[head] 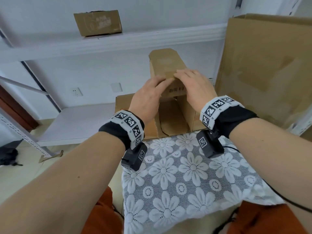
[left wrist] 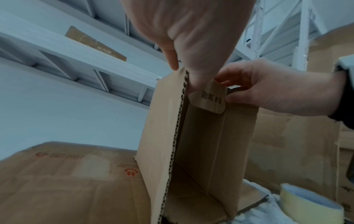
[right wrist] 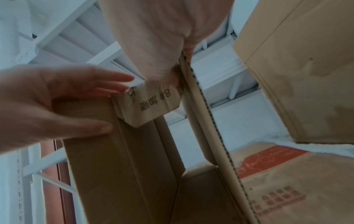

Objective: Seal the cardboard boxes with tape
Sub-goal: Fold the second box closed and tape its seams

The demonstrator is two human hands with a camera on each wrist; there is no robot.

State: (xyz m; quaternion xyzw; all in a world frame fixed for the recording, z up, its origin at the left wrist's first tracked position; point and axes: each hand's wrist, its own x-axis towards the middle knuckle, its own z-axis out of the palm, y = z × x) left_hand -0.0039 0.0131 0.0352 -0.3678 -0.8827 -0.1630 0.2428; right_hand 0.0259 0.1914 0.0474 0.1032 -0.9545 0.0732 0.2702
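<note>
Folding had only begun: the small cardboard box (head: 168, 92) stood at 12 o'clock on the counter (head: 185, 174), flaps unclosed, untaped. The left hand (head: 148, 97) and right hand (head: 194, 85) each pinched its top flaps. The tape roll (left wrist: 310, 203) waited nearby; bigger cartons crowded both sides.

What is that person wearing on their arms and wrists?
Both forearms are bare. Each wrist has a black fabric cuff wrapped by a white band of square black-and-white code markers: left band, right band. Under each wrist hangs a small black box, also bearing a marker: left box, right box. A thin black cable trails from the right side. No gloves or rings show.
</note>
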